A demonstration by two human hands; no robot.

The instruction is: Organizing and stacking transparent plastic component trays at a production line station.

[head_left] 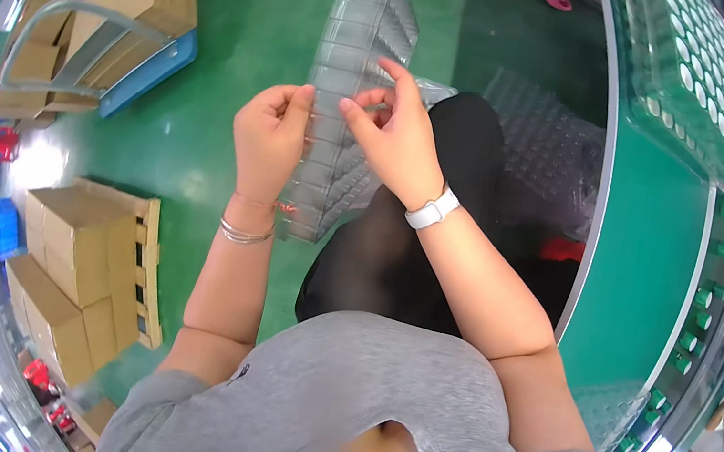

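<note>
A stack of clear plastic trays [338,57] with rows of moulded pockets is held up on edge in front of my lap. My left hand [272,133] is closed at its left edge, thumb against the plastic and fingers curled. Over the right part of the stack is my right hand [393,130], its thumb and index finger apart and the other fingers loosely bent. The right thumb tip is at the trays' face; I cannot tell whether it touches. More clear trays [541,142] lie to the right of my knee, beside the table.
A green-topped table [636,265] with a metal edge runs along my right. On it stands a clear tray of white-topped round pieces [699,72]. Left are cartons on a blue trolley [152,73] and boxes [78,244] on a wooden pallet [146,270].
</note>
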